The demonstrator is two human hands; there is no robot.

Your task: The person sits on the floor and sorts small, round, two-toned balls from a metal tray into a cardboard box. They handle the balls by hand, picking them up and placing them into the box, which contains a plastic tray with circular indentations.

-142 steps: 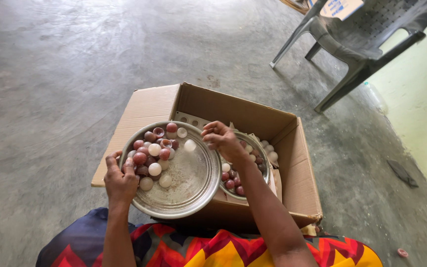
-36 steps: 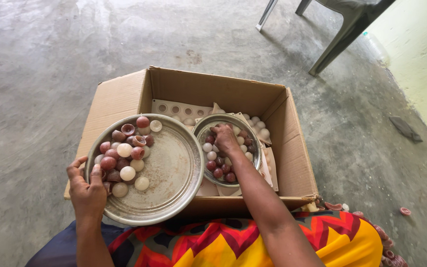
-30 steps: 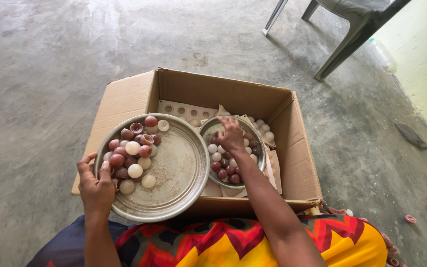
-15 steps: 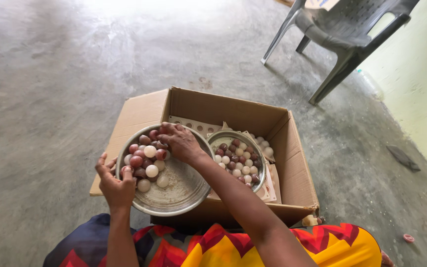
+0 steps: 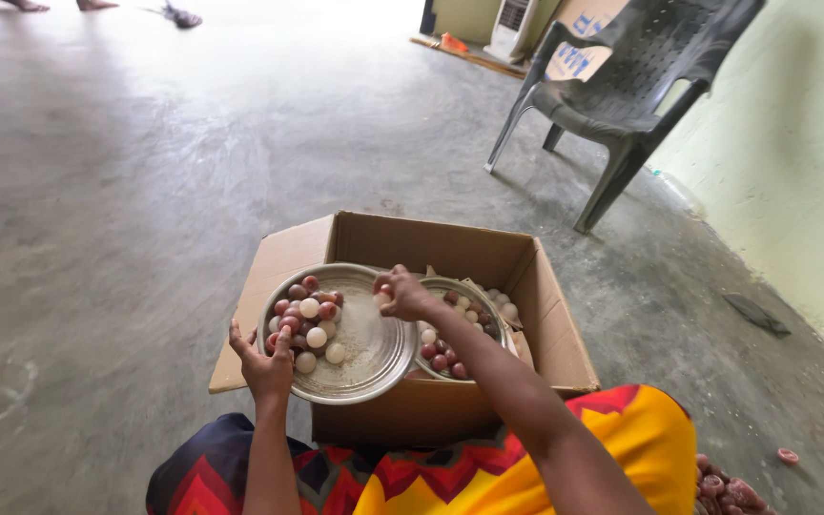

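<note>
Right hand point(image 5: 402, 296) hangs above the gap between 2 metal dishes, fingers curled together around a small pale ball point(image 5: 382, 298) with a red one just above it at the fingertips. Left hand point(image 5: 265, 360) clamps the near rim of the plate point(image 5: 374, 364), thumb lying over the edge among the balls, fingers under the rim and out of sight.

Left of the right hand, the plate is wide, shallow and dull silver, its bare middle scuffed and dusted white. On it, just ahead of the left thumb, a heap of round balls point(image 5: 306, 313) sits bunched together, some dark red, some cream.

Right of and below the right hand is a smaller, deeper metal bowl point(image 5: 501, 327), holding more red and cream balls, partly hidden by the forearm.

Both dishes are over an open cardboard box point(image 5: 450, 243) on the concrete floor point(image 5: 126, 172). Near the wrists lies a bright red, yellow and navy zigzag cloth point(image 5: 641, 439). Far beyond the box stands a grey plastic chair point(image 5: 622, 86).
</note>
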